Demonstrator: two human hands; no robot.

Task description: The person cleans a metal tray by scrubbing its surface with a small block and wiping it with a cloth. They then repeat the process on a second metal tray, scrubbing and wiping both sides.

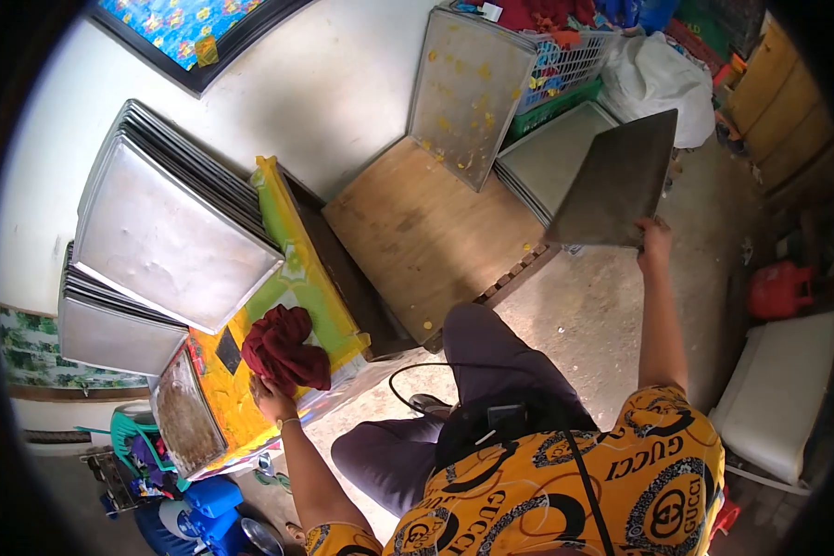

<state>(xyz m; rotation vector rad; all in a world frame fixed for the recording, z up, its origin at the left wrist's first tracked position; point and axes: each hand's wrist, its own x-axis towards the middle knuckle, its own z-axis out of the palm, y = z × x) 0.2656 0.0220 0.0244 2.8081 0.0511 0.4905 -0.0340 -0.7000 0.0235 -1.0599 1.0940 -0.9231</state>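
Note:
My left hand (273, 403) is closed on a dark red cloth (285, 350) at the edge of a table with a yellow and green cover (292, 269). On the right, my right hand (655, 243) grips the lower corner of a dark metal tray (616, 181), which is held up at a tilt. Behind that tray, lighter metal trays (556, 148) lie at the far end of a wooden board (426, 241). A tray with yellow spots (468, 93) leans upright against the wall. Stacked metal trays (171, 227) stand on the covered table.
Beyond the board are a crate of clothes (565, 69) and a white sack (663, 88). A red gas cylinder (780, 289) and a white container (778, 398) stand at right. Blue containers (215, 505) sit at lower left. A brown-stained tray (187, 412) lies on the table.

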